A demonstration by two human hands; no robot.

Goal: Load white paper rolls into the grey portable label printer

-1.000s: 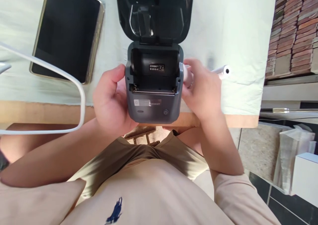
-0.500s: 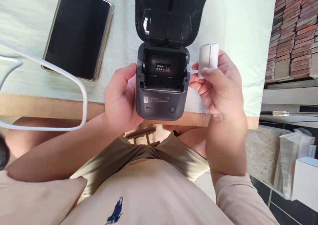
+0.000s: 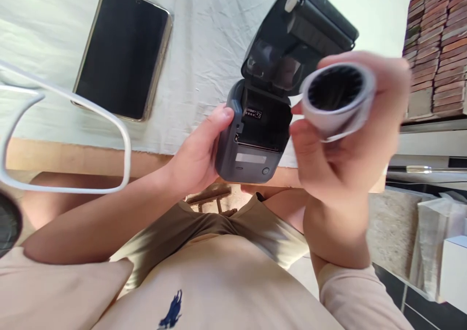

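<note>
Left hand (image 3: 195, 157) grips the printer (image 3: 255, 135) at the tabletop (image 3: 204, 53) edge, lid open w/ bay empty; right hand (image 3: 343, 145) pinches the paper roll (image 3: 337, 99) beside it, not yet loaded.

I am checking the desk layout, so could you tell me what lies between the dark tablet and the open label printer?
In the head view, only bare, wrinkled white cloth shows between the tablet and the printer; nothing rests on that stretch.

Informal home workspace, cloth-covered surface (image 3: 204, 53) with a dark tablet (image 3: 124, 53) lying flat, white cable (image 3: 120, 130), stacked red bricks (image 3: 438, 43) beside it
</note>
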